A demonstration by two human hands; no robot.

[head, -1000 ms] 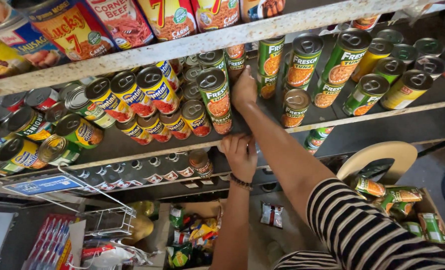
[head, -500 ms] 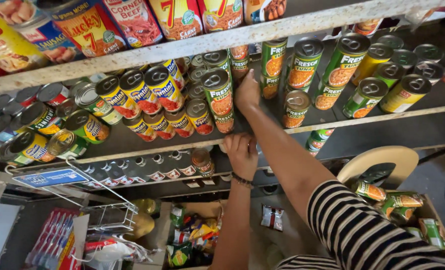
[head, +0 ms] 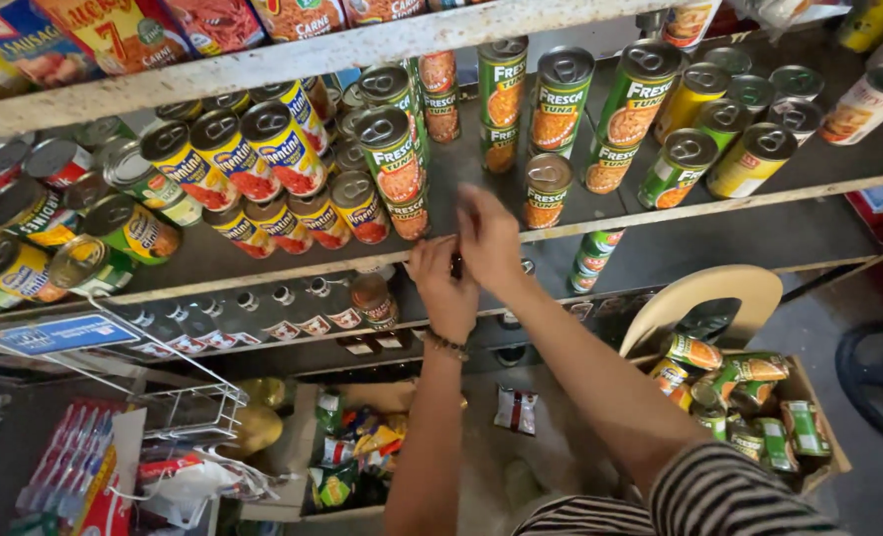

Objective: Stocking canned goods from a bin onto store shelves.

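Right, both hands are up at the front edge of the middle shelf [head: 719, 203], just below the short green can [head: 548, 191]. Left hand [head: 444, 288] and right hand [head: 488, 238] touch each other, fingers curled together around something small and dark [head: 456, 265] pinched between them; too hidden to say what it is. Left of the short green can stand the red-and-yellow cans [head: 283, 149], right of it the tall green cans [head: 640, 94].

Handling guess: tins are stiff and weighty for their size, with slick labels and walls. I'd wrap the side wall mid-height, not the rim.

Pose: left forearm near vertical with a wrist bracelet [head: 448, 344], right arm slanting up from the striped sleeve [head: 729, 496], wrist bent inward.
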